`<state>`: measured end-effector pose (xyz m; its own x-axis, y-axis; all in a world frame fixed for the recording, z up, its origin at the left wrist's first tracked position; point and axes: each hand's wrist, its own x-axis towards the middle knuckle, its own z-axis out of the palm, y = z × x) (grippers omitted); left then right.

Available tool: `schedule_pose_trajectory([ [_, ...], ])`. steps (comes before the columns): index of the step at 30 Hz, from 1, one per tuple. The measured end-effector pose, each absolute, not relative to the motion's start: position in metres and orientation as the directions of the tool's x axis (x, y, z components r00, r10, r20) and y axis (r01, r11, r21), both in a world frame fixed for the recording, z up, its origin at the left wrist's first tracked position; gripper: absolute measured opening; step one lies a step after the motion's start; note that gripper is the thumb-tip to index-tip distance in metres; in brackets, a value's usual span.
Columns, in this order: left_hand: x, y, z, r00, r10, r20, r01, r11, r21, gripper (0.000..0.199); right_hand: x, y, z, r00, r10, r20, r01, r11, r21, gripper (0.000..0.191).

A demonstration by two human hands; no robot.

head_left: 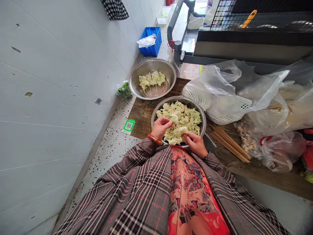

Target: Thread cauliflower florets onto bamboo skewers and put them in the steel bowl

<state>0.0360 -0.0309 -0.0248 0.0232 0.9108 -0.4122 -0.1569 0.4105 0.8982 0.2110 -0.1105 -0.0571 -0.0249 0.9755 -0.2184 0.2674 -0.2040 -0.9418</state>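
Observation:
My left hand (pixel 159 128), with a reddish-brown bangle at its wrist, pinches a pale cauliflower floret (pixel 174 118) between thumb and fingers. Opposite it, my right hand (pixel 196 144) is closed on what looks like a skewer threaded with cauliflower (pixel 180 131); the stick itself is mostly hidden by my fingers. Both hands are over the near rim of a steel bowl (pixel 203 122) heaped with loose cauliflower florets (pixel 190 116). Farther back, a second steel bowl (pixel 134 80) contains several finished cauliflower skewers (pixel 152 80), their thin sticks pointing toward me.
Bamboo skewers (pixel 230 143) lie bundled right of the near bowl. Clear plastic bags (pixel 220 93) crowd the right side. A green QR card (pixel 128 126) lies at the wooden board's left edge. A blue basket (pixel 151 45) stands behind the far bowl, near the white wall (pixel 53 81).

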Motion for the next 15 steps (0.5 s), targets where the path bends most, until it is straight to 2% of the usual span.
schedule_pose_trajectory([
  [9,0.038,-0.031,-0.0273,0.034,0.905,-0.423,-0.179,0.422,0.889,0.035,0.2127,-0.1111,-0.0524,-0.01,0.974,-0.225,0.276,-0.214,-0.937,0.041],
  [15,0.0366,-0.0308,-0.0252,0.079,0.93,-0.358,-0.078,0.364,0.928,0.03,0.2156,-0.1107,-0.0492,-0.024,0.981,-0.193,0.283,-0.178,-0.942,0.04],
])
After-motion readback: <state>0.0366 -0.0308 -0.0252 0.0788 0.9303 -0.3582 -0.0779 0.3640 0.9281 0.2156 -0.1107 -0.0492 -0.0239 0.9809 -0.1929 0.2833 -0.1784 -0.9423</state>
